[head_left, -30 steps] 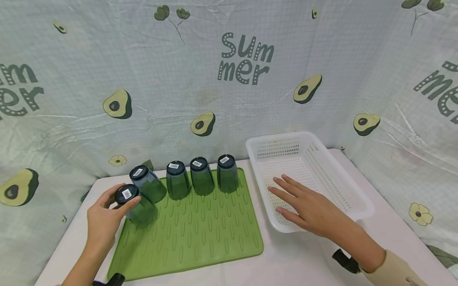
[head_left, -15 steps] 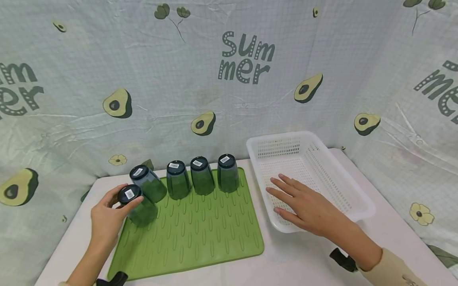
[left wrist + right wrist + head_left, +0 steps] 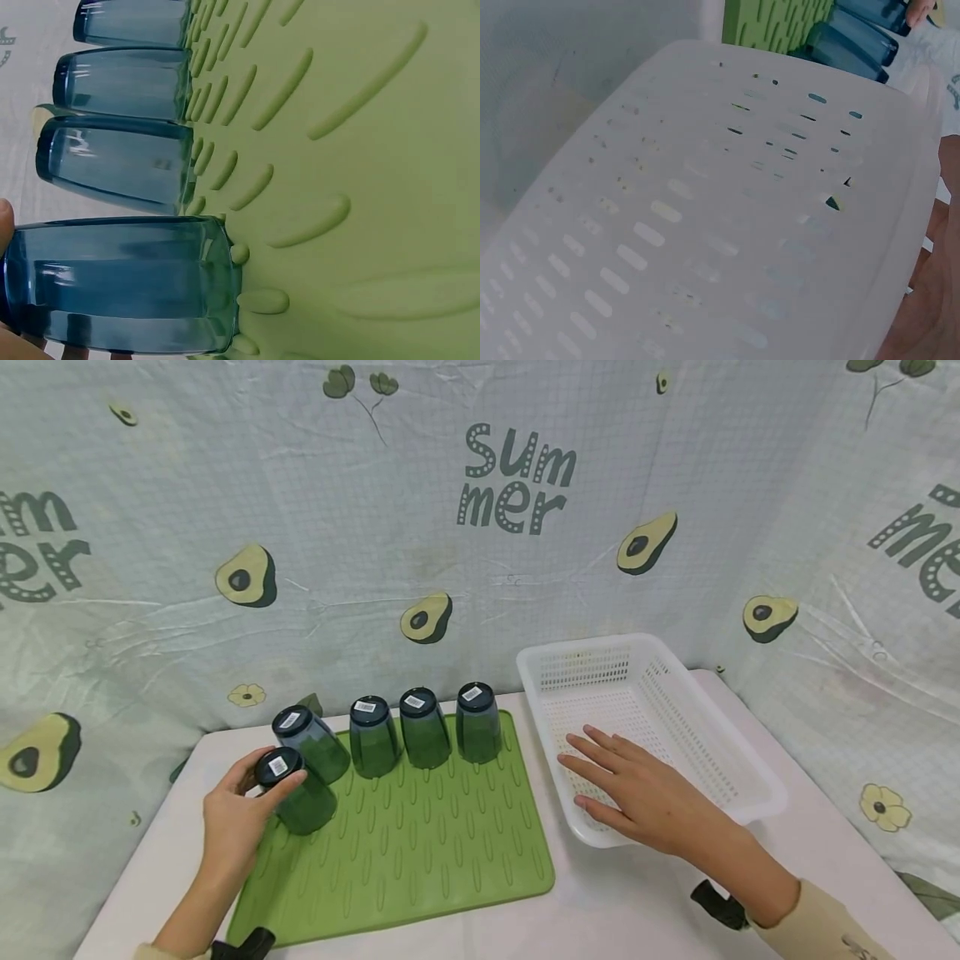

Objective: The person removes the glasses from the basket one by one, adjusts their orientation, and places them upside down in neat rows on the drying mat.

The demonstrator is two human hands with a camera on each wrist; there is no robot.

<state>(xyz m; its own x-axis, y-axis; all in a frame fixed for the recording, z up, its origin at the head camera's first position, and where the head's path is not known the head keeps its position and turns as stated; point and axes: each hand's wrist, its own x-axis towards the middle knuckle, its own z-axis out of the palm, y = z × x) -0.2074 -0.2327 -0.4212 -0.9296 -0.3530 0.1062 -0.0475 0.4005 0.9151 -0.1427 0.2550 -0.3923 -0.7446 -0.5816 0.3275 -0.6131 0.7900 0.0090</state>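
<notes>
On the left part of the green drying mat point(image 3: 412, 852), my left hand point(image 3: 232, 818) grips a dark blue-tinted drinking glass point(image 3: 309, 808) by its base, thumb and fingers round it. The glass is upside down; in the left wrist view, the rim end of this glass point(image 3: 127, 285) meets the mat's ridges. Just behind it stands another inverted glass point(image 3: 321, 750). My right hand point(image 3: 645, 789), fingers spread and straight, is over the near left rim of a white plastic basket point(image 3: 542, 760) and holds nothing. In the right wrist view, the basket wall point(image 3: 705, 165) fills most of the frame.
Along the mat's back edge stand more upside-down glasses: one point(image 3: 375, 745), another point(image 3: 426, 735) and a third point(image 3: 478, 731), each with a label on its base. A printed cloth point(image 3: 337, 568) hangs behind the white table point(image 3: 592, 910).
My left hand has shifted a little to the right. The base of the held glass has swung right with it, so the glass leans less. My right hand stays nearly still.
</notes>
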